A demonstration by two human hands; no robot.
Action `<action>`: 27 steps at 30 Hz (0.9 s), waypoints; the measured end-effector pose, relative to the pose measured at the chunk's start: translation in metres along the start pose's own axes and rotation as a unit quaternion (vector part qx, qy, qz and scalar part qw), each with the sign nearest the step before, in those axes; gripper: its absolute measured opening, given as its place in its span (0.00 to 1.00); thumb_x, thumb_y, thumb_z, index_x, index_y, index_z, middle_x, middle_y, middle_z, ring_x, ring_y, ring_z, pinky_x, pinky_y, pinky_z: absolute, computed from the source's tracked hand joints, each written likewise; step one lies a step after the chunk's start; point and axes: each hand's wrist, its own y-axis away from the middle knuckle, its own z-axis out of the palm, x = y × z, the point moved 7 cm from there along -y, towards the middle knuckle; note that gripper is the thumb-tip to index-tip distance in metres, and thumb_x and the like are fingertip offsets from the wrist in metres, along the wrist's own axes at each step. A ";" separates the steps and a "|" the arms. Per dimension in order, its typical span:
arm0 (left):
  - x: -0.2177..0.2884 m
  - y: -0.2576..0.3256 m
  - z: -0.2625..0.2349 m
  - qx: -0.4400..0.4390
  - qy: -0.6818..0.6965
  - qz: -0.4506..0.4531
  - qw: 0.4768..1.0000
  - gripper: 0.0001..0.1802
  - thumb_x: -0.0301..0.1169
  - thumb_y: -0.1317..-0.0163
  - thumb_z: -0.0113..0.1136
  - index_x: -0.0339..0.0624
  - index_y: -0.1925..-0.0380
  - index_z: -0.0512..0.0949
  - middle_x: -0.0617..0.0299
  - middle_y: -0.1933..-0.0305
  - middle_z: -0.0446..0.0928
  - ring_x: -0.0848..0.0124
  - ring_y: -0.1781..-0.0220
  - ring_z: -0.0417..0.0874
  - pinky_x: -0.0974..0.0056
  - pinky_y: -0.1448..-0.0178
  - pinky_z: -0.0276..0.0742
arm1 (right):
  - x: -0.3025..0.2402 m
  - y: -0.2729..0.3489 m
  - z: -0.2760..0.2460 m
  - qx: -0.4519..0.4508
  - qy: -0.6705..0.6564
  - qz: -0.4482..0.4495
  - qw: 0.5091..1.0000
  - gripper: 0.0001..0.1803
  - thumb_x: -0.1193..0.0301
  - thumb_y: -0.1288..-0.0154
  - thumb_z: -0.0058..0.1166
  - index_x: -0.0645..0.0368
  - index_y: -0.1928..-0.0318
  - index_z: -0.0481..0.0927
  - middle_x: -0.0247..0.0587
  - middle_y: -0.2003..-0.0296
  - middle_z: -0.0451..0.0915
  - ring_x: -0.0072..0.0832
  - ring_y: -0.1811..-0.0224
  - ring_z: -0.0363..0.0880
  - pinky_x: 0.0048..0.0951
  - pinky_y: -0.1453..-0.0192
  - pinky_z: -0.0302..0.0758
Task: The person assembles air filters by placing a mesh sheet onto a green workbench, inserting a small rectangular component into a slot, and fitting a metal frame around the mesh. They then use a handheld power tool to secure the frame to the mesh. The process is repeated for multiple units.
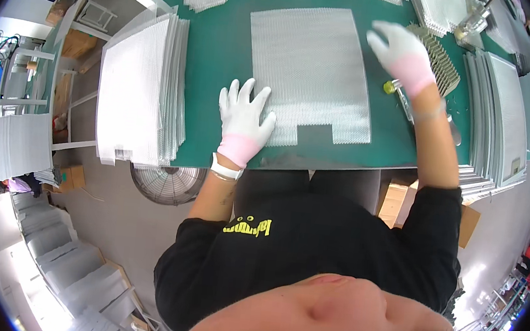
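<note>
A person in a black top [307, 252] sat closest to the lens, leaning over a green table [218, 52]. The left hand [242, 120], in a white glove with a pink cuff, lay flat with fingers spread, its fingertips pressing on the near left corner of a silvery mesh sheet [309, 74] and grasping nothing. The sheet lay flat in the middle of the table, a rectangular notch cut into its near edge. The right hand [402, 54], gloved alike, hung blurred over the sheet's far right corner, fingers loosely bent; whether it gripped anything could not be told. Just right of it lay a ribbed metal stack [444, 64], with a small yellow-green object [389, 87] near the wrist. A tall pile of mesh sheets [138, 86] stood at the table's left end, and a round fan [167, 183] sat below the near edge.
</note>
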 end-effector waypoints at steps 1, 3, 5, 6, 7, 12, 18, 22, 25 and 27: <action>0.001 -0.004 -0.003 0.000 0.002 0.008 1.000 0.29 0.43 0.40 0.65 0.49 0.38 0.79 0.44 0.25 0.63 0.37 0.23 0.58 0.35 0.19 0.45 | 0.017 -0.038 0.014 -0.022 0.025 0.032 0.999 0.28 0.48 0.28 0.50 0.59 0.46 0.84 0.54 0.49 0.85 0.49 0.45 0.83 0.44 0.38 0.77; 0.000 -0.004 -0.009 0.007 0.010 0.015 1.000 0.34 0.46 0.42 0.68 0.47 0.36 0.77 0.36 0.23 0.56 0.34 0.22 0.54 0.34 0.19 0.44 | 0.020 -0.104 0.038 -0.112 0.064 0.121 0.984 0.34 0.41 0.29 0.47 0.59 0.46 0.84 0.52 0.48 0.85 0.48 0.43 0.83 0.45 0.37 0.77; 0.004 0.001 -0.026 0.060 0.040 0.001 0.997 0.36 0.45 0.43 0.69 0.44 0.35 0.75 0.33 0.23 0.55 0.33 0.22 0.54 0.34 0.20 0.44 | 0.013 -0.150 0.053 -0.179 0.082 0.195 0.961 0.36 0.39 0.30 0.47 0.58 0.45 0.84 0.48 0.48 0.86 0.47 0.42 0.83 0.46 0.37 0.77; 0.008 0.003 -0.033 0.086 0.058 -0.001 0.995 0.37 0.45 0.44 0.70 0.43 0.34 0.74 0.31 0.23 0.54 0.32 0.22 0.53 0.34 0.20 0.44 | 0.016 -0.166 0.064 -0.180 0.084 0.214 0.957 0.36 0.39 0.30 0.47 0.57 0.44 0.84 0.46 0.48 0.87 0.46 0.43 0.84 0.47 0.37 0.77; 0.010 0.007 -0.038 0.108 0.060 0.006 0.992 0.39 0.47 0.43 0.69 0.42 0.33 0.71 0.29 0.25 0.54 0.31 0.25 0.55 0.32 0.21 0.46 | 0.021 -0.179 0.079 -0.182 0.084 0.232 0.952 0.36 0.38 0.30 0.47 0.57 0.44 0.84 0.44 0.48 0.87 0.46 0.43 0.84 0.47 0.37 0.77; 0.002 0.026 -0.041 0.095 0.109 -0.008 0.989 0.41 0.36 0.47 0.72 0.36 0.32 0.69 0.30 0.24 0.52 0.33 0.23 0.53 0.36 0.22 0.51 | 0.041 -0.213 0.103 -0.194 0.180 0.182 0.947 0.32 0.40 0.30 0.45 0.50 0.43 0.85 0.38 0.45 0.85 0.41 0.45 0.86 0.47 0.41 0.80; 0.010 0.039 -0.050 0.073 0.127 0.002 0.989 0.43 0.35 0.48 0.72 0.37 0.31 0.68 0.33 0.24 0.53 0.34 0.23 0.53 0.36 0.22 0.51 | 0.022 -0.226 0.060 -0.115 -0.040 0.249 0.961 0.26 0.56 0.31 0.58 0.57 0.38 0.79 0.42 0.45 0.82 0.36 0.45 0.83 0.39 0.42 0.80; 0.022 0.020 -0.052 0.065 0.150 0.035 0.986 0.42 0.33 0.47 0.72 0.37 0.31 0.68 0.34 0.23 0.53 0.36 0.22 0.53 0.38 0.21 0.52 | 0.120 -0.244 0.101 0.104 -0.381 0.221 0.892 0.31 0.63 0.35 0.64 0.59 0.33 0.74 0.46 0.50 0.81 0.34 0.47 0.81 0.35 0.42 0.80; 0.023 0.014 -0.053 0.079 0.188 0.043 0.978 0.40 0.32 0.46 0.71 0.37 0.32 0.69 0.35 0.23 0.53 0.38 0.21 0.55 0.41 0.21 0.54 | 0.118 -0.252 0.096 0.174 -0.659 0.128 0.720 0.29 0.72 0.34 0.64 0.62 0.34 0.74 0.42 0.59 0.80 0.27 0.54 0.80 0.29 0.46 0.80; 0.017 0.016 -0.050 0.082 0.200 0.021 0.976 0.38 0.32 0.46 0.71 0.36 0.33 0.70 0.34 0.22 0.53 0.40 0.22 0.57 0.43 0.21 0.55 | 0.068 -0.255 0.051 0.216 -0.704 0.035 0.675 0.26 0.75 0.32 0.61 0.62 0.34 0.74 0.39 0.57 0.78 0.25 0.55 0.78 0.27 0.48 0.79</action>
